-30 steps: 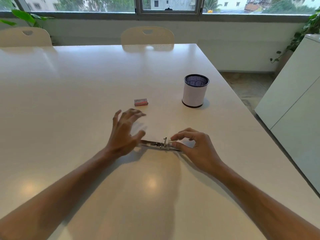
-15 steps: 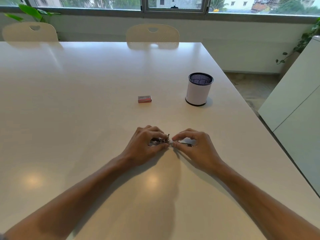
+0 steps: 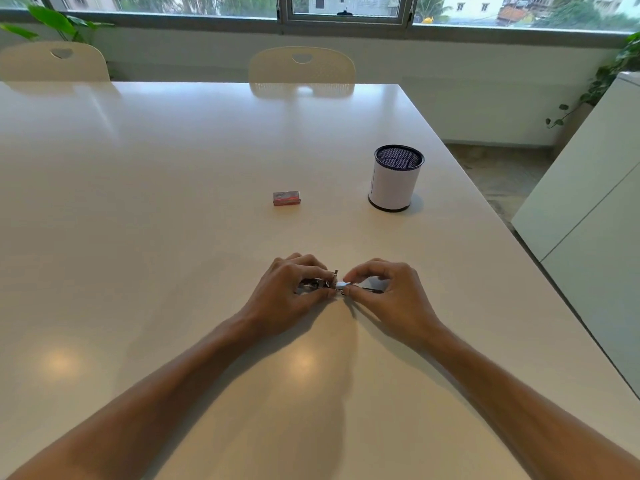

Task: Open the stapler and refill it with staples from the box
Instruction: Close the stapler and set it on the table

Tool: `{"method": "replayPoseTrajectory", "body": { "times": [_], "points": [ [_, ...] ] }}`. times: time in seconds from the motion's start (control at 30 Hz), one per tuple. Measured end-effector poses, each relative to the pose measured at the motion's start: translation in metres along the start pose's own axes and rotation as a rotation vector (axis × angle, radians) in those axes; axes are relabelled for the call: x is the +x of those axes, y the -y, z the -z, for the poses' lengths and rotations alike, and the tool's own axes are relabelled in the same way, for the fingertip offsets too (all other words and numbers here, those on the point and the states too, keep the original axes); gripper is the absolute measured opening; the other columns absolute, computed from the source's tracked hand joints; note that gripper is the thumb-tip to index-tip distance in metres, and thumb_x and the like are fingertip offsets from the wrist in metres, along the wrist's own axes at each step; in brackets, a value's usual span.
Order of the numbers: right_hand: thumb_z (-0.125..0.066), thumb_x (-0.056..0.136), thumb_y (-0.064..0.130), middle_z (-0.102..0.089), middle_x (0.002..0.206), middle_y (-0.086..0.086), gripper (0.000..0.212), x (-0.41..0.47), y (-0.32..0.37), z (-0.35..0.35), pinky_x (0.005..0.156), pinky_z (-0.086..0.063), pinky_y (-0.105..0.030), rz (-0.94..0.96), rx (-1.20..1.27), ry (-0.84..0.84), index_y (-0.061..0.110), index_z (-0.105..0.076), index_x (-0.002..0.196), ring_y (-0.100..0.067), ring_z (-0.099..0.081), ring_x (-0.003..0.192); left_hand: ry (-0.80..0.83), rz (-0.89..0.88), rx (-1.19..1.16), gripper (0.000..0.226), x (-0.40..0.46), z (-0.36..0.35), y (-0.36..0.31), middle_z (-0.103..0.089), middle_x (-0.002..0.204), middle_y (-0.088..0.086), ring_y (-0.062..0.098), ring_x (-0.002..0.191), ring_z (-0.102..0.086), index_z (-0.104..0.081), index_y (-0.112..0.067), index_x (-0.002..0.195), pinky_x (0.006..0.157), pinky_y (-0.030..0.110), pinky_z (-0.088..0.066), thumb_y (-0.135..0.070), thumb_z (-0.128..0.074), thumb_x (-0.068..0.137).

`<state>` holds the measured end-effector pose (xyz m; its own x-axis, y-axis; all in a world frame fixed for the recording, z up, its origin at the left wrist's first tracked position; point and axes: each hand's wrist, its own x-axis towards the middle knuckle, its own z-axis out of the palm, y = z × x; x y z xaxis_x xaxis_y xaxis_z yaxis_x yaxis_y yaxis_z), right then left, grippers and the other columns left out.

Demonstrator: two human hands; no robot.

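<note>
- The stapler [image 3: 337, 285] lies low on the white worktop [image 3: 173, 237] at the centre of the frame, its long axis running left to right, and it looks folded out flat, so I judge the opening step about done.
- The left hand [image 3: 287, 294] covers the stapler's left half, fingers curled down over the metal and thumb tucked beneath; it is closed on that half in a pinch.
- The right hand [image 3: 391, 296] meets it from the right, thumb and forefinger pressed together on a small bright part near the stapler's middle, while a thin dark strip of the stapler pokes out under its palm toward the right.
- Both hands are on the stapler with their fingertips almost touching over the hinge; which part each finger presses is too small to tell.
- The box [image 3: 286, 198] of staples sits closed, well apart from both hands, straight up the frame and slightly left, its long side also left to right.
- The left hand is a little nearer the box, so I judge that it suits the coming reach, while the right steadies the stapler.
- The mesh-topped cup [image 3: 396, 178] stands upper right, clear of that path.
</note>
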<state>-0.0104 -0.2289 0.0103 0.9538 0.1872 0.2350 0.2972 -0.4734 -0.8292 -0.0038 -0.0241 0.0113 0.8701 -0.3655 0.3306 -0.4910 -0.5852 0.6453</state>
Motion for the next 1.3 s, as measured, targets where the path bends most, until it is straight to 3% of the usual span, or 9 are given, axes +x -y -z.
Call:
{"method": "replayPoseTrajectory", "body": {
  "times": [0.3, 0.47, 0.6, 0.7, 0.97, 1.1, 1.3],
  "points": [
    [-0.081, 0.081, 0.025, -0.074, 0.089, 0.011, 0.012, 0.000, 0.001, -0.001, 0.075, -0.054, -0.024, 0.015, 0.006, 0.009, 0.023, -0.077, 0.091, -0.005, -0.069, 0.087, -0.014, 0.011, 0.005, 0.014, 0.000, -0.001, -0.002, -0.073, 0.093, -0.008, 0.011, 0.091, -0.062, -0.080, -0.022, 0.096, 0.085, 0.037, -0.048, -0.028, -0.076, 0.084],
    [-0.084, 0.076, 0.031, -0.067, 0.103, 0.012, 0.027, -0.001, 0.000, 0.003, 0.080, -0.053, -0.022, 0.105, -0.131, 0.047, 0.026, -0.076, 0.102, -0.003, -0.064, 0.095, -0.003, 0.014, -0.011, 0.018, -0.001, 0.000, -0.005, -0.071, 0.091, -0.010, 0.008, 0.090, -0.061, -0.079, -0.024, 0.093, 0.085, 0.034, -0.045, -0.036, -0.071, 0.083],
    [-0.076, 0.085, 0.031, -0.064, 0.111, 0.010, 0.021, -0.003, 0.000, 0.006, 0.082, -0.056, -0.036, 0.231, -0.216, 0.110, 0.027, -0.077, 0.105, -0.007, -0.064, 0.098, -0.007, 0.019, -0.014, 0.019, -0.002, 0.001, -0.008, -0.070, 0.090, -0.013, 0.008, 0.090, -0.061, -0.079, -0.026, 0.093, 0.083, 0.034, -0.046, -0.038, -0.069, 0.083],
    [-0.067, 0.092, 0.031, -0.061, 0.124, 0.010, 0.022, -0.004, 0.000, 0.006, 0.089, -0.050, -0.032, 0.303, -0.332, 0.180, 0.034, -0.074, 0.113, -0.005, -0.056, 0.110, -0.004, 0.024, -0.013, 0.018, -0.002, 0.001, -0.008, -0.068, 0.089, -0.016, 0.006, 0.090, -0.060, -0.079, -0.025, 0.090, 0.084, 0.033, -0.045, -0.036, -0.068, 0.082],
    [-0.066, 0.090, 0.030, -0.068, 0.114, 0.007, 0.015, -0.018, -0.008, 0.033, 0.082, -0.051, -0.038, 0.370, -0.456, 0.048, 0.023, -0.077, 0.098, -0.011, -0.062, 0.100, -0.037, 0.037, -0.011, 0.007, -0.003, -0.001, -0.009, -0.071, 0.089, -0.016, 0.005, 0.091, -0.061, -0.078, -0.024, 0.085, 0.088, 0.041, -0.047, -0.027, -0.072, 0.082],
    [-0.064, 0.094, 0.019, -0.069, 0.113, 0.004, 0.022, -0.017, -0.008, 0.030, 0.078, -0.053, -0.037, 0.411, -0.468, 0.153, 0.020, -0.073, 0.114, -0.016, -0.065, 0.095, -0.053, 0.018, 0.015, 0.016, -0.002, 0.001, -0.010, -0.075, 0.103, -0.010, 0.008, 0.097, -0.065, -0.077, -0.020, 0.101, 0.095, 0.035, -0.045, -0.024, -0.074, 0.086],
    [-0.069, 0.091, 0.014, -0.073, 0.101, 0.003, 0.013, -0.018, -0.010, 0.035, 0.076, -0.056, -0.031, 0.386, -0.347, 0.132, 0.013, -0.077, 0.102, -0.011, -0.069, 0.083, -0.112, 0.054, -0.111, 0.015, -0.002, -0.001, -0.012, -0.076, 0.091, -0.010, -0.003, 0.096, -0.065, -0.078, -0.017, 0.098, 0.083, 0.005, -0.042, -0.012, -0.077, 0.084]
  ]
}}
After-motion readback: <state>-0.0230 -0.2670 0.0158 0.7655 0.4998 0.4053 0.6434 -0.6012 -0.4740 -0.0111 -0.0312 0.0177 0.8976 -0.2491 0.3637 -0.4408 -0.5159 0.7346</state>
